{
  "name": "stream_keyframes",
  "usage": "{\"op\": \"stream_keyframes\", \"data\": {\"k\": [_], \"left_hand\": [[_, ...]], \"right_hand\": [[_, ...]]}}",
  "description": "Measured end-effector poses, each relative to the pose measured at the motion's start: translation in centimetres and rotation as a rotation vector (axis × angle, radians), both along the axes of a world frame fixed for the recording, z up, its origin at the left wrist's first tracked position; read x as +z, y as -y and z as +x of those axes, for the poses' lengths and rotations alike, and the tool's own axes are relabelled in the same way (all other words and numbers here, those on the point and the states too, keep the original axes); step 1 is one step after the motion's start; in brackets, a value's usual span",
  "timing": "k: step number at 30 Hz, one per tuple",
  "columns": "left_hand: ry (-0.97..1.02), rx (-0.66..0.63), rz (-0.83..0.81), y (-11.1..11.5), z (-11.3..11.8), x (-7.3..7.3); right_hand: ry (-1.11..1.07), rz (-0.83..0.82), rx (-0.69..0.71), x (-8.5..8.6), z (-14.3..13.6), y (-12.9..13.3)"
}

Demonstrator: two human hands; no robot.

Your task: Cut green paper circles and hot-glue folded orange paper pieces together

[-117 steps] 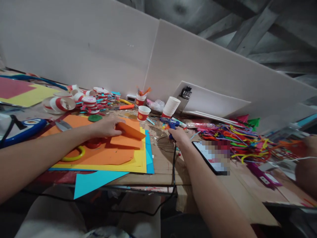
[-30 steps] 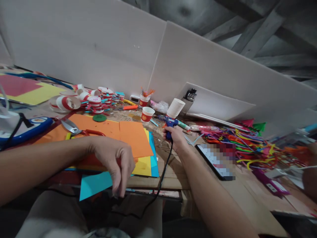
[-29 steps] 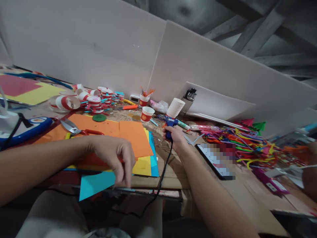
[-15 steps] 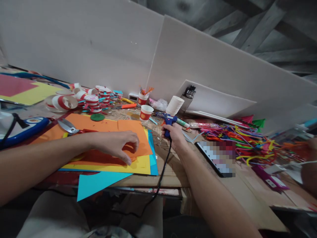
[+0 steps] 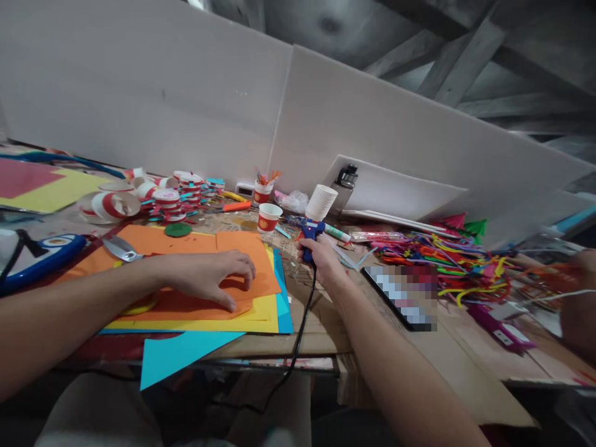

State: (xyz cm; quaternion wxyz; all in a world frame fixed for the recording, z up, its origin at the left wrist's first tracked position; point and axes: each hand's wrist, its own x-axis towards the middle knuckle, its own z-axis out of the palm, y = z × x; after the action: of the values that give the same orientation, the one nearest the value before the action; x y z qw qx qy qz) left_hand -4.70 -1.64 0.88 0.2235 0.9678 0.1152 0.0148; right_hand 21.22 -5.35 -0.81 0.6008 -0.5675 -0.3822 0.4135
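My right hand (image 5: 321, 254) is wrapped round the handle of a blue glue gun (image 5: 311, 233), whose black cord hangs down over the table's front edge. My left hand (image 5: 214, 276) rests with fingers spread and bent on orange sheets (image 5: 265, 273); nothing shows in it. Yellow sheets (image 5: 267, 315) and blue sheets lie beneath the orange ones. Scissors (image 5: 121, 249) lie by my left forearm, partly hidden by it. A red and white paper cup (image 5: 269, 218) stands left of the glue gun, and a stack of white cups (image 5: 321, 202) rises just behind it.
Cut cup pieces (image 5: 166, 202) cluster at the back left. A phone (image 5: 400, 298) lies right of my right forearm, before a heap of colourful pipe cleaners (image 5: 447, 264). Another person's arm (image 5: 580, 304) is at the right edge. White boards (image 5: 209, 112) stand behind the table.
The view has shifted slightly, so most things sit a little further left in the picture. Both hands keep nearly the same places, and the glue gun stays in my right hand.
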Motion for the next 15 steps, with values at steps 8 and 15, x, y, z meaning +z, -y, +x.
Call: {"op": "stream_keyframes", "data": {"k": [8, 15], "left_hand": [[-0.047, 0.048, -0.027, -0.46, -0.37, 0.67], [-0.019, 0.050, -0.074, -0.86, -0.23, 0.46]], "right_hand": [[-0.021, 0.009, 0.025, 0.44, -0.37, 0.30], [0.003, 0.049, 0.073, 0.30, -0.73, 0.61]]}}
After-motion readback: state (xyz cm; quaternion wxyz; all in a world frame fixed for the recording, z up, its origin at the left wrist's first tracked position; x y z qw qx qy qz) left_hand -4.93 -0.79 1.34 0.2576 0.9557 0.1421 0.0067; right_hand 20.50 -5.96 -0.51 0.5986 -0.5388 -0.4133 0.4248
